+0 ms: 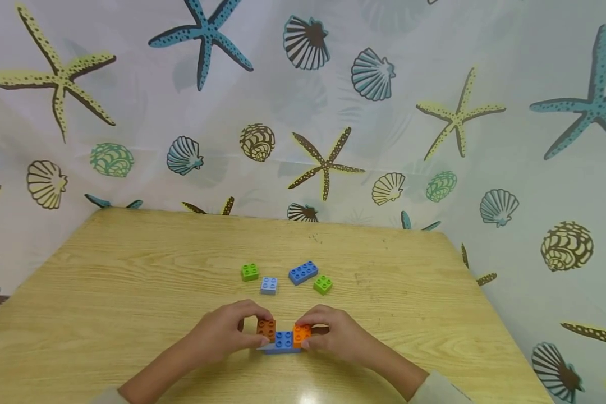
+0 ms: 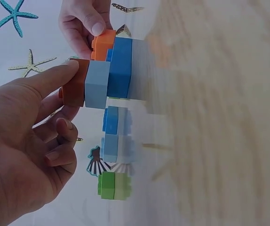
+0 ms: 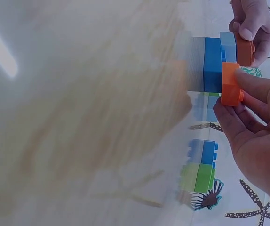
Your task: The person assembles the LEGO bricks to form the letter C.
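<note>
A long blue building brick (image 1: 284,340) lies on the table between both hands. On its left end sits a light blue brick (image 2: 97,84), topped by a brown brick (image 1: 266,329). My left hand (image 1: 230,332) pinches that brown brick between thumb and fingers. At the other end an orange brick (image 1: 301,335) overlaps the long blue brick's studs, and my right hand (image 1: 339,335) pinches it from the right side. In the right wrist view the orange brick (image 3: 231,84) stands right against the blue brick (image 3: 212,65), thumb on one face and fingers on the opposite one.
Beyond the hands lie several loose bricks: a green one (image 1: 249,272), a light blue one (image 1: 269,285), a long blue one (image 1: 303,272) and another green one (image 1: 323,284). A sheet (image 1: 262,185) printed with shells and starfish hangs behind the wooden table (image 1: 146,264).
</note>
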Motion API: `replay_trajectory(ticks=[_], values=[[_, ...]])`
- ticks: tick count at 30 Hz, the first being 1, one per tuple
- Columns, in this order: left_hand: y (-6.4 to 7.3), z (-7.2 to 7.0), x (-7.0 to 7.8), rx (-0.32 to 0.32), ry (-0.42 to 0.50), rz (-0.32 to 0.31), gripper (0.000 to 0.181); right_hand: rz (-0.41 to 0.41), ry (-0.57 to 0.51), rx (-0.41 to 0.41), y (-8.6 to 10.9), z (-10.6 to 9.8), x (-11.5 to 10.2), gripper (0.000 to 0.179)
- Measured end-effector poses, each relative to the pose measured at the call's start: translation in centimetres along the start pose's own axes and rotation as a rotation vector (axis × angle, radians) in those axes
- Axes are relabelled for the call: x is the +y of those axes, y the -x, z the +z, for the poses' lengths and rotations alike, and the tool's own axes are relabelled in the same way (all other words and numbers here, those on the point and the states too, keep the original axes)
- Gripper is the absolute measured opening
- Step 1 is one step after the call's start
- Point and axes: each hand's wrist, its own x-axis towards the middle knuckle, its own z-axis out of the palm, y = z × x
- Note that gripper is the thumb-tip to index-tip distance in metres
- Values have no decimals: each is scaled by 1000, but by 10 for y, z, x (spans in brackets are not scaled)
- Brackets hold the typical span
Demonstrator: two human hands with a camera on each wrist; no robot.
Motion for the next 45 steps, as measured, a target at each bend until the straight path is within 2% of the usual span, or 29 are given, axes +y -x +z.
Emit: replay_trajectory(ticks=[10,15,18,25,31,45], values=[[0,-1,1,-16,-25,-18,34,0,12,-1,-1,0,0,27],[-3,-4,-2,-43,65,-34,44,0,19,2,-1,0,1,27],[-6,-8,-7,-29,117,-32,48,-2,19,4,-1,0,2,28],[-23,-19,-20,44,99,-8,42,-10,15,4,-1,0,3,28],[-41,-23,-32,95,65,-31,37,-11,-2,-3,-1,1,3,28],[-75,-11,-46,116,21,5,42,-6,-6,-4,-2,-1,4,28]])
